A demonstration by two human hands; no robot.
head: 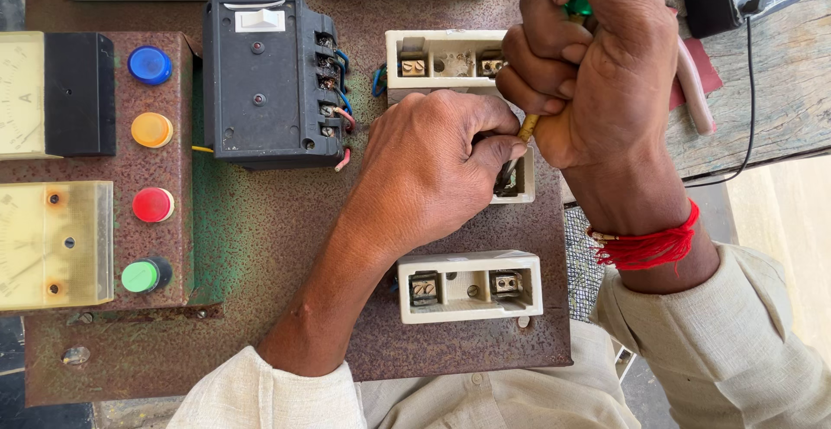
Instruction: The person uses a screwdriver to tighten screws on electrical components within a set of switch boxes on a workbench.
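Nearest to the person sat a white fuse holder (470, 285) on the rusty metal panel (286, 247); its two brass screw ends showed, and no hand touched it; just past it, the left hand (433, 169) lay flat over a second white fuse holder (518, 185), most likely to keep it from moving; its fingers were bent down onto the holder, and I could not tell if they pinched anything small under them; the right hand (597, 74) was shut tight in a fist around a screwdriver (528, 126) with a green handle top and a yellow shaft; the tip pointed down into the dark slot of that middle holder, right beside the left fingertips, so the firm grip probably helped to push and turn; a red thread band (647, 245) was tied on the right wrist.

Farther off, a third white fuse holder (446, 58) sat open above the hands; to the left stood a black switch box (270, 78) with blue and red wires at its side; well to the left were four round lamps, blue (149, 64), orange (151, 129), red (152, 205) and green (143, 275), next to two pale dial meters (52, 243); a pair of pliers with pink handles (695, 87) lay on the wooden worktop (779, 91) at the far right.
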